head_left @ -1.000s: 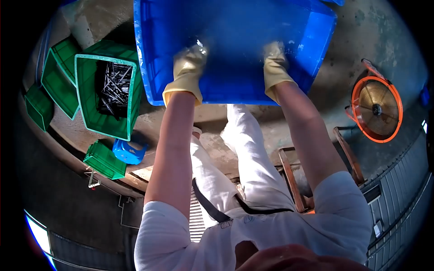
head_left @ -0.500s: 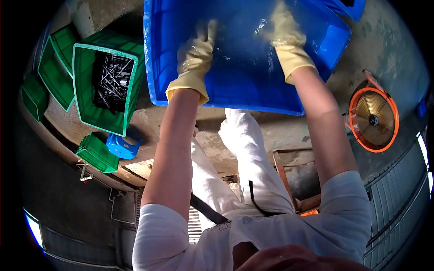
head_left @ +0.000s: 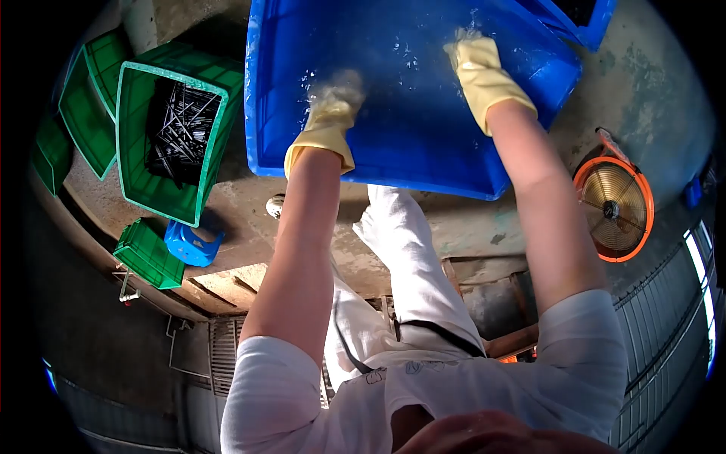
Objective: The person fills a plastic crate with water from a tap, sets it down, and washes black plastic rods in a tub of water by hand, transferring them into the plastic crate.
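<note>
A large blue tub (head_left: pixel 423 181) holds cloudy water, and both of my hands reach into it in pale yellow rubber gloves. My left hand (head_left: pixel 333 102) dips into the water on the left side, its fingers blurred and hidden below the surface. Farther right and a little farther from me, my right hand (head_left: pixel 479 66) enters the water, with the fingertips under splashes. Whatever either hand touches or holds down there cannot be made out.
On the left, a green crate (head_left: pixel 128 144) holds a pile of thin dark metal rods (head_left: pixel 184 129). Near it are other green bins (head_left: pixel 151 253) and a blue stool (head_left: pixel 193 244). An orange round fan (head_left: pixel 614 208) stands at right. Another blue container (head_left: pixel 594 26) sits at top right.
My left hand has gone deeper, so its raised fingers no longer show above the water. My right hand has moved slightly nearer to me. The view has shifted a little.
</note>
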Tool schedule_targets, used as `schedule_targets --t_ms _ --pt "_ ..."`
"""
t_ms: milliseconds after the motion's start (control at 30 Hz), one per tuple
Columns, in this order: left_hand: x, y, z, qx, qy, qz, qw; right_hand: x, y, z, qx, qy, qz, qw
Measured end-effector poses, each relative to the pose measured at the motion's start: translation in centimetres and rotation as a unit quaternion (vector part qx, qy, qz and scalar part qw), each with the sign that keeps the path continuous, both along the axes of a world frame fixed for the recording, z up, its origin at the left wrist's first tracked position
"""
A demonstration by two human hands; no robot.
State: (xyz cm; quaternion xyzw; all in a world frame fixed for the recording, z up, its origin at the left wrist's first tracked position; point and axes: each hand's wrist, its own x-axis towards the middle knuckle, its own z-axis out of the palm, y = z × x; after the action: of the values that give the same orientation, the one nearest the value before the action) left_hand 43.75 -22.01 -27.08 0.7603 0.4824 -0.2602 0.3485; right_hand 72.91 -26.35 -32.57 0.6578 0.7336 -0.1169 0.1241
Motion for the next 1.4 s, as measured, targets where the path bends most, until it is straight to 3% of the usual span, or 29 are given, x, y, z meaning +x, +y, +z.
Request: schedule_targets --t_ms 33,67,100,133,167,200,233,267,300,333,367,433,467,500,533,600,667,767,800,867,933,1000,1033,1067,1133,1300,1400 --pt "-0.1 0.2 0.2 -0.006 0.011 -0.009 1.0 -1.2 -1.1 0.1 -0.043 0.193 -0.234 0.952" --pt "-0.4 0.2 0.3 -0.014 0.023 -0.018 0.999 -2.0 -2.5 -0.6 -0.084 0.368 -0.445 0.812" --pt "-0.6 0.0 0.4 -0.021 0.034 -0.027 0.999 -1.6 -3.2 -1.0 -0.088 0.103 -0.162 0.977" --pt "-0.9 -0.4 0.6 -0.023 0.036 -0.028 0.999 -3.9 -1.6 5.6 -0.165 0.133 -0.278 0.937" --pt "-1.2 -0.9 1.0 -0.007 0.019 0.056 0.998 -3.5 -3.9 3.4 -0.165 0.135 -0.279 0.936" --pt "-1.5 -1.2 0.9 0.012 0.001 0.14 0.99 -2.3 -7.4 -0.7 -0.172 0.14 -0.21 0.952" --pt "-2.2 -0.6 -1.7 -0.118 0.107 0.043 0.986 -1.7 -9.2 -2.9 -0.177 0.143 -0.14 0.964" --pt "-2.3 -0.6 -0.8 -0.116 0.107 0.043 0.987 -4.4 -5.3 4.1 -0.272 -0.016 -0.043 0.961" --pt "-2.4 -0.8 1.0 -0.114 0.057 0.04 0.991 -4.8 -7.5 3.0 -0.265 0.152 -0.295 0.905" --pt "-2.7 -1.0 2.9 -0.11 0.008 0.037 0.993 -5.2 -9.5 1.9 -0.232 0.309 -0.518 0.763" --pt "-4.2 -2.2 4.4 -0.042 -0.134 0.089 0.986 -5.4 -9.3 3.3 -0.229 0.312 -0.517 0.763" --pt "-3.5 -1.8 9.3 -0.056 -0.08 0.137 0.986 -6.3 -8.3 9.4 -0.317 0.361 -0.392 0.784" --pt "-2.8 -1.4 11.9 -0.073 -0.028 0.187 0.979 -7.1 -7.7 12.1 -0.314 0.364 -0.39 0.786" --pt "-2.5 -1.3 14.1 -0.09 -0.044 0.252 0.963 -8.2 -7.1 14.9 -0.287 0.376 -0.444 0.761" --pt "-3.0 -2.5 12.9 -0.072 -0.064 0.291 0.952 -9.3 -6.6 17.6 -0.259 0.387 -0.497 0.733" --pt "-1.7 -1.8 14.5 -0.172 -0.028 0.398 0.901 -11.2 -5.6 22.8 -0.223 0.419 -0.53 0.703" --pt "-0.2 -1.1 17.3 -0.285 -0.061 0.492 0.82 -12.5 -6.5 22.9 -0.24 0.434 -0.568 0.656" --pt "0.4 -5.1 14.1 -0.331 -0.306 0.61 0.652 -15.7 -6.4 25.1 -0.225 0.501 -0.513 0.66" --pt "1.3 -4.4 16.0 -0.355 -0.258 0.666 0.603 -16.9 -5.0 26.7 -0.255 0.465 -0.496 0.687" --pt "0.9 -4.5 15.8 -0.371 -0.24 0.664 0.603 -19.4 -4.9 26.2 -0.272 0.309 -0.363 0.836" --pt "-0.8 -5.6 14.3 -0.276 -0.283 0.661 0.638 -20.3 -5.0 25.0 -0.251 0.398 -0.324 0.821" --pt "-3.4 -5.5 15.0 -0.221 -0.355 0.717 0.557 -20.6 -4.8 24.7 -0.167 0.539 -0.253 0.786" --pt "-5.1 -5.1 15.7 -0.177 -0.338 0.725 0.574 -21.0 -5.0 25.4 -0.084 0.579 -0.234 0.776" --pt "-6.5 -3.8 18.5 -0.187 -0.299 0.747 0.564 -20.7 -4.7 25.8 -0.12 0.592 -0.257 0.754" --pt "-10.8 -3.6 16.2 -0.179 -0.322 0.772 0.517 -19.8 -7.3 22.3 -0.093 0.582 -0.342 0.732" --pt "-15.5 -3.0 18.1 -0.28 -0.3 0.624 0.665 -17.7 -6.6 21.1 -0.158 0.59 -0.447 0.654" --pt "-13.7 -4.3 19.0 -0.363 -0.308 0.551 0.685 -18.5 -5.4 22.9 -0.216 0.643 -0.488 0.55"
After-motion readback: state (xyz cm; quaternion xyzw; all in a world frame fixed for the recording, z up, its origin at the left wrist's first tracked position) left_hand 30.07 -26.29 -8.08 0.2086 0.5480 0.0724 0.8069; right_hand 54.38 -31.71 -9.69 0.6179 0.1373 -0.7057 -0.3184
